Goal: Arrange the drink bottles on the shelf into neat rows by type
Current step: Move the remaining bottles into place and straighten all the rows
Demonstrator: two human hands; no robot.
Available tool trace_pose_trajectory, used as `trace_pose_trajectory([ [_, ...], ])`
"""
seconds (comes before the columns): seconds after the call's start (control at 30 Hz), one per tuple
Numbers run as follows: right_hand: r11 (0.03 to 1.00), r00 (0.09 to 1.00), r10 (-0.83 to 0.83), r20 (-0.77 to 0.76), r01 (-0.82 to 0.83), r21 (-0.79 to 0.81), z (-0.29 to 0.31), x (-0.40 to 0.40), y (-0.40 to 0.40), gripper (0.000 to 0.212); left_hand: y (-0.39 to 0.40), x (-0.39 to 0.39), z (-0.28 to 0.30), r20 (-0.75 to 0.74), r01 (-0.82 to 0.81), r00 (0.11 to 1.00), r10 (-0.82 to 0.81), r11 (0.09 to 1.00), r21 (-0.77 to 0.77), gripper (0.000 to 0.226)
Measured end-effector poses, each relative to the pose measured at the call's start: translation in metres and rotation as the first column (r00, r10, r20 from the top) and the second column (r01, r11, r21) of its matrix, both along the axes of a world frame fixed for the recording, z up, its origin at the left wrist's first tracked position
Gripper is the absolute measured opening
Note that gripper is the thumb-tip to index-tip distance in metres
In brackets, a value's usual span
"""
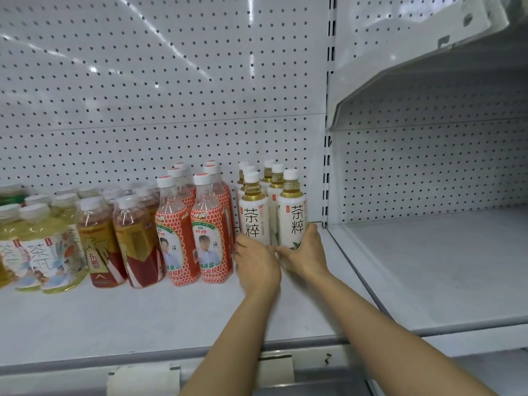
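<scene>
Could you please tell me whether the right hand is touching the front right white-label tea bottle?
Touching. The head view shows the right hand wrapped round the lower part of the front right white-label tea bottle, fingers lying on its label with no gap.

Setting: a retail shop, drinks aisle. Indicators: a white metal gondola shelf (143, 315) with a perforated pegboard back panel (160, 90) and a slotted upright (328, 115) separating two bays. A price-label strip (85, 362) runs along the shelf's front edge. Stock consists of multiples of identical bottled drinks (177, 224), grouped by label and standing in rows front to back. An adjacent shelf (445, 270) stands to the right.
</scene>
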State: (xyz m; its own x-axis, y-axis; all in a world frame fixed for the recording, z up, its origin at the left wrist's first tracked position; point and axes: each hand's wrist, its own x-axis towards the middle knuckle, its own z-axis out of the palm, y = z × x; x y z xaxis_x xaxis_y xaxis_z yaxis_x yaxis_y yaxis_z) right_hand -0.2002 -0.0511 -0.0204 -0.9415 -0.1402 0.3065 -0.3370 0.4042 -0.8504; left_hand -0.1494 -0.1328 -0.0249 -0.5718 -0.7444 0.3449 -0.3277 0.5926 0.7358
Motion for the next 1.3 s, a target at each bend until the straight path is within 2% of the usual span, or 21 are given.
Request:
trace_pose_trajectory([
  [0.17, 0.984, 0.979, 0.18, 0.092, -0.179, -0.026, 0.002, -0.006, 0.014, 0.065, -0.002, -0.002, -0.006, -0.002, 0.023, 1.0, -0.023, 1.0, -0.015, 0.072],
  [0.5, 0.994, 0.995, 0.084, 0.054, -0.087, 0.058, 0.0, -0.003, 0.004, 0.062, -0.003, -0.003, -0.006, 0.039, 0.048, 0.998, -0.047, 0.998, -0.027, 0.071],
  [0.6, 0.989, 0.997, 0.061, 0.044, -0.067, 0.135, 0.002, 0.003, 0.004, 0.062, -0.003, 0.003, -0.006, 0.044, 0.073, 0.996, -0.071, 0.996, -0.053, 0.081],
  [0.67, 0.974, 0.999, 0.006, -0.051, 0.006, 0.228, 0.003, 0.011, 0.004, 0.065, 0.0, 0.008, -0.006, 0.038, 0.121, 0.992, -0.118, 0.986, -0.11, 0.093],
  [0.73, 0.956, 0.966, -0.051, -0.252, 0.12, 0.269, 0.005, 0.022, 0.004, 0.072, 0.004, 0.015, -0.004, -0.011, 0.165, 0.985, -0.171, 0.966, -0.198, 0.097],
  [0.8, 0.937, 0.897, -0.043, -0.441, 0.189, 0.293, 0.011, 0.033, 0.006, 0.084, 0.006, 0.021, -0.001, -0.037, 0.192, 0.976, -0.214, 0.93, -0.313, 0.093],
  [0.9, 0.89, 0.818, 0.013, -0.575, 0.252, 0.379, 0.016, 0.046, 0.006, 0.086, 0.002, 0.025, -0.005, -0.036, 0.147, 0.98, -0.196, 0.832, -0.534, 0.083],
  [1.0, 0.854, 0.77, 0.066, -0.635, 0.285, 0.435, 0.011, 0.05, 0.008, 0.094, -0.009, 0.03, -0.013, 0.132, 0.191, 0.982, -0.138, 0.69, -0.699, 0.08],
  [1.1, 0.804, 0.773, 0.139, -0.619, 0.276, 0.526, -0.002, 0.05, 0.014, 0.105, -0.019, 0.037, -0.018, 0.301, 0.28, 0.952, -0.065, 0.588, -0.759, 0.084],
  [1.2, 0.748, 0.806, 0.199, -0.557, 0.243, 0.618, -0.011, 0.046, 0.016, 0.108, -0.023, 0.043, -0.015, 0.436, 0.35, 0.9, 0.01, 0.58, -0.736, 0.083],
  [1.3, 0.725, 0.811, 0.251, -0.528, 0.204, 0.658, -0.01, 0.051, 0.016, 0.095, -0.024, 0.049, -0.008, 0.478, 0.377, 0.878, 0.028, 0.575, -0.726, 0.079],
])
